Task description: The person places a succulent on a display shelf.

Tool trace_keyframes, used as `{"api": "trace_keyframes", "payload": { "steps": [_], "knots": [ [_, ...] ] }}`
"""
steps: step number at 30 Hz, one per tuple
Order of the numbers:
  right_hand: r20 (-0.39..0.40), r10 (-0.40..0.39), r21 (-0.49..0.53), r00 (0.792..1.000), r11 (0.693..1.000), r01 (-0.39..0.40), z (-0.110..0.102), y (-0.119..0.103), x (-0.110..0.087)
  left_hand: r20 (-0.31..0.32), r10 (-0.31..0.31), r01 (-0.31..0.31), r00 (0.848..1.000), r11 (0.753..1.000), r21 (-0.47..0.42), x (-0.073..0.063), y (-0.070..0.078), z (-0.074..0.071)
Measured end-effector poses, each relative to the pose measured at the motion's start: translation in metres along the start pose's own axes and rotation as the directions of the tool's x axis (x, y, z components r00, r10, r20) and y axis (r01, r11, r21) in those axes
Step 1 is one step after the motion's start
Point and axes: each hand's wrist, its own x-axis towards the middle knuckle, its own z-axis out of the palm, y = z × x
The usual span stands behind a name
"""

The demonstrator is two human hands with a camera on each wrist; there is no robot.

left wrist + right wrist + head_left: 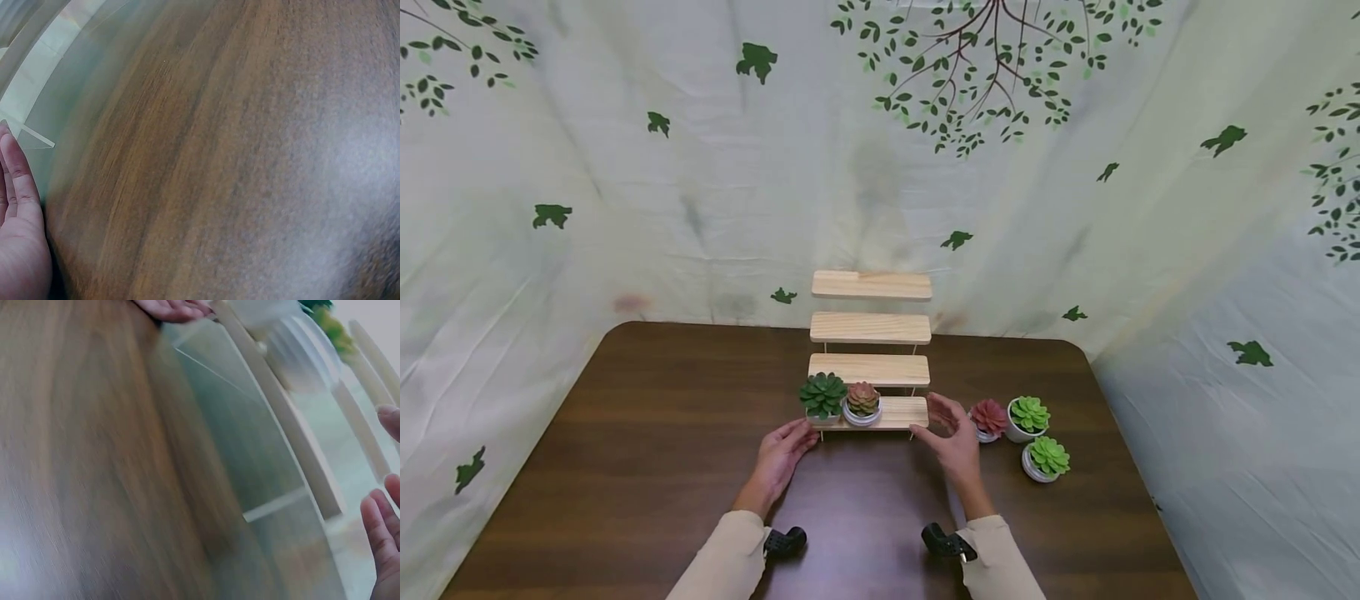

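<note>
A tiered wooden stand rises in steps at the back middle of the table. On its lowest step sit a dark green succulent at the left and a reddish-green succulent in a white pot beside it. My left hand is at the left end of that step, fingers extended, fingertips right at the edge. At the right end, my right hand has its thumb and fingers spread apart around the corner. In the right wrist view, the fingers stand just off the pale board.
Right of the stand, a red succulent and two bright green succulents, one behind and one in front, stand in pots on the brown table. A leaf-patterned cloth hangs behind.
</note>
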Motion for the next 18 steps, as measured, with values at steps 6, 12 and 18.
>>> {"api": "trace_keyframes", "payload": {
  "steps": [6,12,18],
  "knots": [
    [-0.115,-0.002,-0.017,0.993,1.0,0.0,-0.027,0.003,0.002,0.001,-0.011,0.011,1.0,1.0,0.003,0.0,0.001,-0.002],
    [-0.208,0.05,0.022,0.977,0.999,-0.046,-0.056,0.023,0.005,0.001,-0.006,0.006,1.0,1.0,-0.012,0.001,0.0,-0.003],
    [-0.289,0.032,0.028,0.957,0.999,-0.025,-0.086,0.031,0.004,0.006,-0.009,0.009,1.0,1.0,-0.015,0.0,0.0,-0.002]
  ]
}}
